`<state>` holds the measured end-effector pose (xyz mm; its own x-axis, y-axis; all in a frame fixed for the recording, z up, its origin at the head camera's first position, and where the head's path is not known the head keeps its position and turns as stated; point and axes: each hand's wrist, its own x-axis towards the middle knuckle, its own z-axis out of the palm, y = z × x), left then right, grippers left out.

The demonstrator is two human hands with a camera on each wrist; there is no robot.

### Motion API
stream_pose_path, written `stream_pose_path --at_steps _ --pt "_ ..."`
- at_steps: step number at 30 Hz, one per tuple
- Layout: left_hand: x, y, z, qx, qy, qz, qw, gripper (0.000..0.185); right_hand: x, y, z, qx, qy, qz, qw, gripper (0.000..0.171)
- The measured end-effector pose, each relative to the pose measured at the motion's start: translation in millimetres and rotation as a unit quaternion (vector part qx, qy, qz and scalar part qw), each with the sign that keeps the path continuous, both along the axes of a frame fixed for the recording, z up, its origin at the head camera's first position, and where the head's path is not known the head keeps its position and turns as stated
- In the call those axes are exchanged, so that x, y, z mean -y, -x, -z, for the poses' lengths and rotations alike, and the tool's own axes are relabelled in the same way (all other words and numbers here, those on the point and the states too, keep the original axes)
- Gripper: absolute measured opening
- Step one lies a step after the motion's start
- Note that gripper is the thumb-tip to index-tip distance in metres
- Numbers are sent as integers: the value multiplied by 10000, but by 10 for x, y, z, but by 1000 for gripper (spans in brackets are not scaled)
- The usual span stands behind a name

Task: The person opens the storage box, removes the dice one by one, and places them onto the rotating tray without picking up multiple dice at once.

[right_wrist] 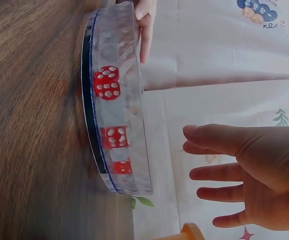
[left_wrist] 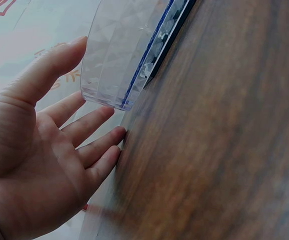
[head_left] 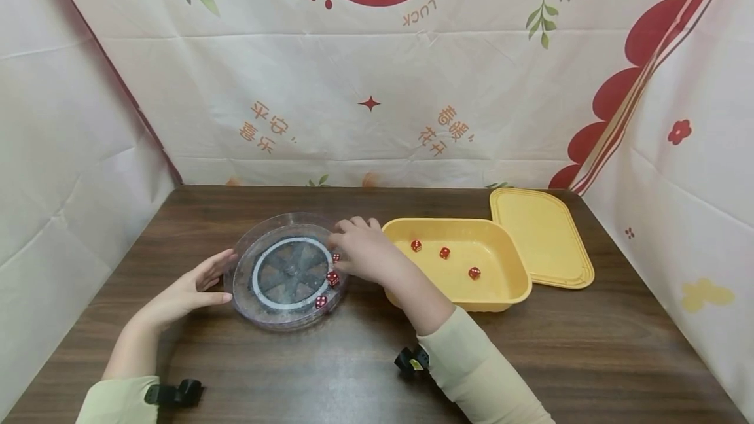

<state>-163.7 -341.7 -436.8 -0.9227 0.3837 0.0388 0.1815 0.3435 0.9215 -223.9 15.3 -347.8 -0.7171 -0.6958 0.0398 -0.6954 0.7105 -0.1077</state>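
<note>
Both forearms reach forward in pale sleeves; the left hand (head_left: 197, 283) and right hand (head_left: 362, 250) have straight, relaxed fingers.

Pale yellow-green long sleeves (head_left: 483, 371) end short of bare wrists, each wearing a black strap-mounted camera (head_left: 412, 360).

My clear round dish (head_left: 287, 271) sits flat on the table, with a dark wheel pattern and white ring on its base. Three red dice (head_left: 332, 278) with white pips lie along its right inner edge.
</note>
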Motion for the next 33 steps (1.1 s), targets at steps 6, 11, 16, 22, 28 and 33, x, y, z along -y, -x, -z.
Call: stream_pose_path --at_steps 6,11,16,22,28,33 --pt "-2 -4 4 -42 17 1 10000 80 -87 -40 -27 108 212 22 9997 32" --pt "-13 -10 -13 16 8 -25 10000 80 -187 -60 -42 151 415 87 9990 29" --pt "-30 -13 -22 -41 -17 7 10000 78 -300 -59 -38 81 494 194 9986 32" --pt "-16 -12 -19 23 -36 -24 10000 79 -420 -49 -14 64 511 279 9983 36" --pt "-25 -16 -28 20 -11 -32 10000 79 -514 -55 10 -15 507 402 9979 35" --pt "-32 -17 -30 -6 -38 -8 10000 78 -579 -65 35 40 574 515 9970 35"
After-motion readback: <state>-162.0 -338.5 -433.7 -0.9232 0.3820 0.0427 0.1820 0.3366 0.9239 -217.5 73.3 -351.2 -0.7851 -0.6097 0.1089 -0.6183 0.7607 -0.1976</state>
